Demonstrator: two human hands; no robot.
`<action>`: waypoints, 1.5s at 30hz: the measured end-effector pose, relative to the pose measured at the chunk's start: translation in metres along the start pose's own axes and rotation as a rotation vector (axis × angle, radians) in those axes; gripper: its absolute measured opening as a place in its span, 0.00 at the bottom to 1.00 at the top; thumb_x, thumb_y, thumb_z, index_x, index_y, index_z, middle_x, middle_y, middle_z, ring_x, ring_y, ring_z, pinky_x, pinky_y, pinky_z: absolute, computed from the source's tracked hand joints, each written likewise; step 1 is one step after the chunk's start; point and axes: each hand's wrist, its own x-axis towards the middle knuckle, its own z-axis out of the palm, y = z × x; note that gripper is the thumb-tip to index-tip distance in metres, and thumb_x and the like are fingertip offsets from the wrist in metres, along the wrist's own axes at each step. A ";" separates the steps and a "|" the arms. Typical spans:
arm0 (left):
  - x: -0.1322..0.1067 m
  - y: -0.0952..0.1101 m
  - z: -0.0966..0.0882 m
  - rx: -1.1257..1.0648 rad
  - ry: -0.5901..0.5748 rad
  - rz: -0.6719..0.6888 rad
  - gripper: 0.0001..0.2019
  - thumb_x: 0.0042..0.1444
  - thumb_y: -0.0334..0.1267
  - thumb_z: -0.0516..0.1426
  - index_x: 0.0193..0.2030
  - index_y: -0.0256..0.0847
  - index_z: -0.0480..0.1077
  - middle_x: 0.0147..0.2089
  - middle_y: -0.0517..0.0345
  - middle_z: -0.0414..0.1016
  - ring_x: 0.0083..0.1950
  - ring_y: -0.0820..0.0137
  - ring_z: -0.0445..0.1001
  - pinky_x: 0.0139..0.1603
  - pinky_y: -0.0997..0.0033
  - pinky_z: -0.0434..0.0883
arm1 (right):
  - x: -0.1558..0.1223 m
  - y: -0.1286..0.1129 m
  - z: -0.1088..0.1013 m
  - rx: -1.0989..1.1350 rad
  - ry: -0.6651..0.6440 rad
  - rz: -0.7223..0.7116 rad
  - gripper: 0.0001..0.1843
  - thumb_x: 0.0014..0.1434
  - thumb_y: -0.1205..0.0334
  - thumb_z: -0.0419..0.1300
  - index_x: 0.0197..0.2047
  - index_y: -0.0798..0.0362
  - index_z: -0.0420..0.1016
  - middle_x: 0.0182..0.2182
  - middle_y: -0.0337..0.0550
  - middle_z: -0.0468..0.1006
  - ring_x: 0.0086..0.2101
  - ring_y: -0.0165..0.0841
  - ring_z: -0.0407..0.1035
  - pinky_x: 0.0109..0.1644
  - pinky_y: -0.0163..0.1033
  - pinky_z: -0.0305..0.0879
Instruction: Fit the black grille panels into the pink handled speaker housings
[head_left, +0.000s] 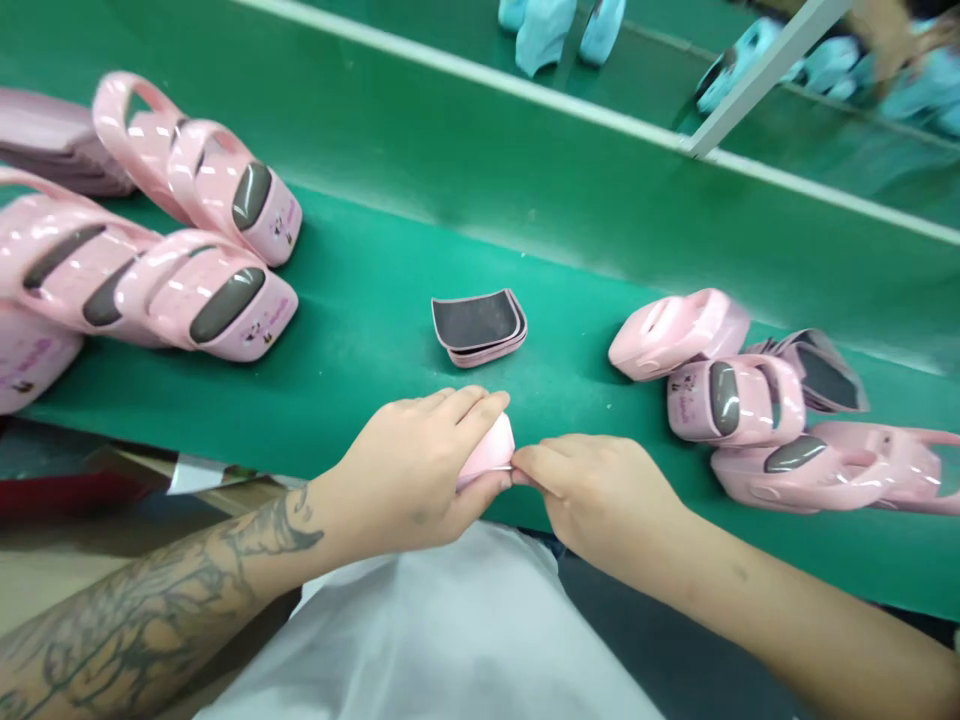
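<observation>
My left hand (420, 470) is wrapped round a small pink piece (491, 447) at the near edge of the green belt (375, 310). My right hand (592, 490) pinches the right end of that same piece with thumb and fingertips. Just beyond my hands lies a small stack of dark grey pads with pink edges (480, 325). Most of the pink piece is hidden under my left fingers.
Several pink sandals (217, 300) are heaped on the belt at the left. More pink sandals (739, 395) and grey pads (821, 370) lie at the right. A white rail (525, 85) runs along the far side, with light blue sandals (547, 30) beyond it.
</observation>
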 end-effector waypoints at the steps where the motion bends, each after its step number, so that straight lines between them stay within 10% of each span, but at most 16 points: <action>1: -0.001 -0.002 -0.002 0.007 -0.021 -0.020 0.32 0.68 0.52 0.57 0.72 0.35 0.64 0.69 0.42 0.76 0.65 0.51 0.79 0.57 0.54 0.79 | -0.001 0.008 0.005 0.046 0.029 0.034 0.13 0.69 0.69 0.57 0.43 0.46 0.83 0.36 0.37 0.87 0.35 0.35 0.79 0.37 0.39 0.65; 11: 0.005 -0.015 -0.023 -0.082 -0.201 -0.261 0.40 0.56 0.56 0.66 0.72 0.41 0.65 0.68 0.46 0.77 0.62 0.47 0.81 0.56 0.48 0.79 | 0.039 0.057 0.057 0.013 0.506 0.336 0.23 0.76 0.63 0.47 0.63 0.61 0.77 0.57 0.69 0.79 0.59 0.57 0.73 0.64 0.68 0.67; 18: 0.002 -0.019 -0.029 -0.280 -0.255 -0.302 0.34 0.53 0.58 0.70 0.62 0.47 0.71 0.57 0.57 0.82 0.54 0.52 0.82 0.43 0.59 0.74 | 0.032 0.006 0.046 0.685 0.110 -0.063 0.49 0.67 0.44 0.68 0.81 0.39 0.46 0.79 0.46 0.58 0.76 0.45 0.56 0.78 0.55 0.58; 28: -0.003 -0.031 -0.016 -0.503 -0.206 -0.146 0.21 0.62 0.47 0.66 0.58 0.46 0.70 0.57 0.59 0.79 0.55 0.60 0.79 0.49 0.62 0.74 | 0.029 -0.004 0.051 0.975 0.137 0.073 0.43 0.67 0.44 0.69 0.79 0.34 0.56 0.78 0.41 0.59 0.76 0.47 0.55 0.80 0.58 0.55; 39: -0.011 -0.033 0.002 -0.373 -0.005 0.017 0.30 0.65 0.48 0.63 0.68 0.38 0.60 0.67 0.43 0.77 0.68 0.53 0.77 0.63 0.55 0.79 | 0.017 -0.011 0.047 1.064 0.085 0.181 0.39 0.69 0.46 0.67 0.78 0.25 0.56 0.79 0.32 0.58 0.77 0.47 0.53 0.80 0.61 0.56; 45: -0.003 -0.025 0.002 -0.338 0.063 0.020 0.31 0.69 0.49 0.60 0.71 0.35 0.57 0.66 0.40 0.79 0.67 0.54 0.79 0.67 0.55 0.78 | 0.016 -0.009 0.043 0.950 0.120 0.154 0.41 0.71 0.51 0.65 0.81 0.35 0.54 0.78 0.39 0.61 0.76 0.49 0.55 0.81 0.60 0.54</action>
